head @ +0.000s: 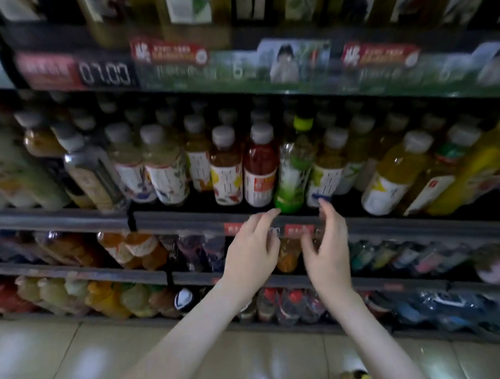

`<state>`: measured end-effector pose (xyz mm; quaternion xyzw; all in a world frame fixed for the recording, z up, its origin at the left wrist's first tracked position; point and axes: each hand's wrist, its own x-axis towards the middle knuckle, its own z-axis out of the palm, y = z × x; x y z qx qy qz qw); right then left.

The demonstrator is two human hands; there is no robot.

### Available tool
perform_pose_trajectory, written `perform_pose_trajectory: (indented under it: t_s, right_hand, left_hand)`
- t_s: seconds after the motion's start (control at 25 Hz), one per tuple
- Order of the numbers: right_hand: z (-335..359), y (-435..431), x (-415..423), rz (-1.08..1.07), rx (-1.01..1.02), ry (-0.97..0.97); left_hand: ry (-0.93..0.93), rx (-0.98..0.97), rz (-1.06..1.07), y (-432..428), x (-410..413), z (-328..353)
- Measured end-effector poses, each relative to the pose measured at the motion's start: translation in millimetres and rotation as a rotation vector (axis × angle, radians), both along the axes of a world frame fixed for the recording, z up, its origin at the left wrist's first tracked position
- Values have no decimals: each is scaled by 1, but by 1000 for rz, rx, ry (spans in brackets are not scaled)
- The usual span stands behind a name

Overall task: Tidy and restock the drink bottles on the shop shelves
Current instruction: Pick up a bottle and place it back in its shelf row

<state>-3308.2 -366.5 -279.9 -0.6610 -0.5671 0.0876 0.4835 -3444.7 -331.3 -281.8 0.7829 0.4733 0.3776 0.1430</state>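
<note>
Green-capped bottle (293, 172) leans out of line on shelf (186, 216); left hand (251, 248) at its 7 o'clock, right hand (328, 243) at 5, both grips spread, empty; straightening judged outstanding

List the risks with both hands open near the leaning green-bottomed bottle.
1. The leaning clear plastic bottle with green base and lime cap sits at the dark shelf rail; neither the left hand nor the right hand holds it, so a nudge might topple it forward.
2. The red-drink bottle with grey cap stands tight beside it and may get knocked.
</note>
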Motion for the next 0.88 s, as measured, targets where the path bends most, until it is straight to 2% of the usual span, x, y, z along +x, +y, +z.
perform_pose_trajectory:
  t_s: [0.08, 0.2, 0.32, 0.52, 0.6, 0.68, 0.76, 0.88]
  right_hand:
    - [16, 24, 15, -55, 66, -21]
    - [34, 53, 24, -53, 105, -39]
    - [48, 81, 12, 6, 47, -79]
    - [61, 112, 2, -262, 49, -387]
    - [64, 102, 1, -158, -20, -300]
    - [64, 81, -1, 10, -107, -77]
    - [69, 56, -4, 35, -41, 38]
    - [98, 18, 1, 30, 120, 109]
  left_hand:
    - [-9, 143, 6, 25, 10, 16]
    - [74, 264, 96, 60, 24, 23]
    - [138, 261, 148, 77, 36, 27]
    - [45, 175, 52, 77, 30, 20]
    - [16, 142, 1, 70, 21, 21]
    - [3, 106, -90, 59, 12, 20]
    - [-7, 39, -217, 45, 7, 22]
    - [-72, 5, -324, 24, 14, 42]
